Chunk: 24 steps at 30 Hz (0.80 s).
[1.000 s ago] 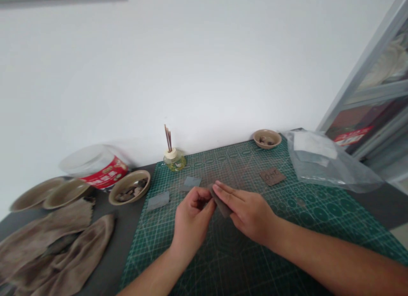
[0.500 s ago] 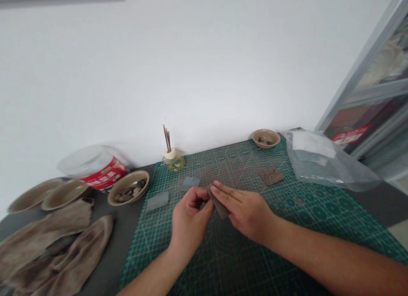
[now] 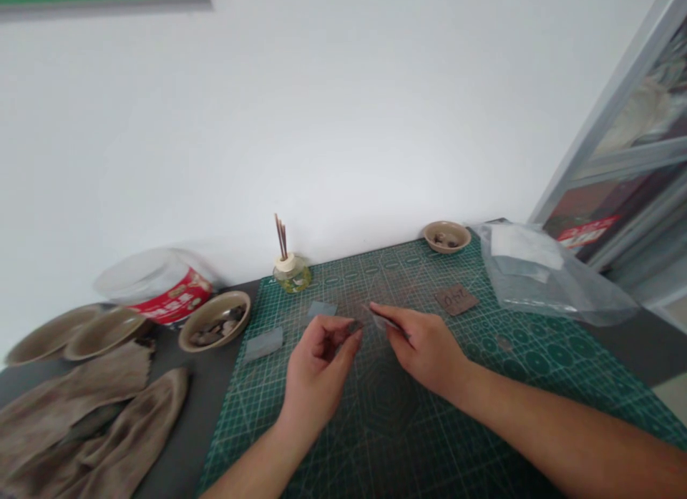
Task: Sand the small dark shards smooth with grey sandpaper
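Observation:
My left hand (image 3: pixel 316 359) is closed in a pinch above the cutting mat (image 3: pixel 343 442), with a small dark piece (image 3: pixel 355 326) between thumb and fingertips. It is too small to name. A hand's width or less to its right, my right hand (image 3: pixel 432 352) grips a folded piece of sandpaper (image 3: pixel 383 320), seen nearly edge-on. A narrow gap separates the sandpaper from the left fingertips. On the mat beyond lie a brown sandpaper square (image 3: pixel 456 299) marked 240 and two grey pieces, one a grey sheet (image 3: pixel 264 344), the other a grey square (image 3: pixel 322 309).
Left of the mat stand a bowl of stones (image 3: pixel 215 345), more tan bowls (image 3: pixel 101 334), a clear tub (image 3: pixel 161 288) and a brown cloth (image 3: pixel 134 442). A reed diffuser (image 3: pixel 293 273), a small bowl (image 3: pixel 447 247) and a plastic bag (image 3: pixel 552 291) sit along the back.
The right hand has drawn back slightly and turned, taking the sandpaper off the piece in the left fingers. The left hand has stayed nearly in place.

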{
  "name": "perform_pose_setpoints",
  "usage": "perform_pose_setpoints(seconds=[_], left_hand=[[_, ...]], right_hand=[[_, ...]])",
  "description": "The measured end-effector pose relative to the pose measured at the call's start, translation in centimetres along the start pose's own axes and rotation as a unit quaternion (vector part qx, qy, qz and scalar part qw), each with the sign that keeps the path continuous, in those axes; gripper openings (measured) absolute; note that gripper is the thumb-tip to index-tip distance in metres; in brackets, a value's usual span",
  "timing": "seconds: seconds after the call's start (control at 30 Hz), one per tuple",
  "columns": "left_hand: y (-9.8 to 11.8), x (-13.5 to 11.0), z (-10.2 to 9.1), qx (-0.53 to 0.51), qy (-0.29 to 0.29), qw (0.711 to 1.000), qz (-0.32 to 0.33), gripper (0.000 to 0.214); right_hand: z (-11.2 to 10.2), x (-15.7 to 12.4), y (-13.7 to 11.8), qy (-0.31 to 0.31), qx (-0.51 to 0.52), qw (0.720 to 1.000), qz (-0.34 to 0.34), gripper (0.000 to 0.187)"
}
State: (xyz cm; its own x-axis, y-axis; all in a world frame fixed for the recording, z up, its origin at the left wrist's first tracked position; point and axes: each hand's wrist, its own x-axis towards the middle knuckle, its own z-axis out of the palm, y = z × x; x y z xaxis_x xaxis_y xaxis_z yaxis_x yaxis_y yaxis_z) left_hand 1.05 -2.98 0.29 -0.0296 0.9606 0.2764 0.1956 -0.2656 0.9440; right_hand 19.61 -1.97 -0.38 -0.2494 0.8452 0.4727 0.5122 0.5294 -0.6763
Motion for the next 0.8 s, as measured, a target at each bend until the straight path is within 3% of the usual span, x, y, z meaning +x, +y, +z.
perform_pose_setpoints(seconds=[0.13, 0.43, 0.67, 0.8], left_hand=[[0.0, 0.2, 0.0, -0.040, -0.008, 0.999, 0.017, 0.024], [-0.2, 0.4, 0.2, -0.101, -0.069, 0.991, -0.051, 0.022], [-0.6, 0.2, 0.3, -0.009, -0.057, 0.998, 0.002, 0.023], [-0.5, 0.3, 0.0, 0.082, -0.092, 0.992, 0.028, 0.008]], right_hand=[[-0.3, 0.2, -0.4, 0.022, 0.036, 0.999, 0.030, 0.041], [-0.3, -0.2, -1.1, 0.033, 0.055, 0.998, 0.008, 0.041], [0.3, -0.9, -1.1, 0.003, 0.074, 0.997, -0.026, 0.047], [0.4, -1.0, -0.9, -0.005, 0.064, 0.998, -0.024, 0.048]])
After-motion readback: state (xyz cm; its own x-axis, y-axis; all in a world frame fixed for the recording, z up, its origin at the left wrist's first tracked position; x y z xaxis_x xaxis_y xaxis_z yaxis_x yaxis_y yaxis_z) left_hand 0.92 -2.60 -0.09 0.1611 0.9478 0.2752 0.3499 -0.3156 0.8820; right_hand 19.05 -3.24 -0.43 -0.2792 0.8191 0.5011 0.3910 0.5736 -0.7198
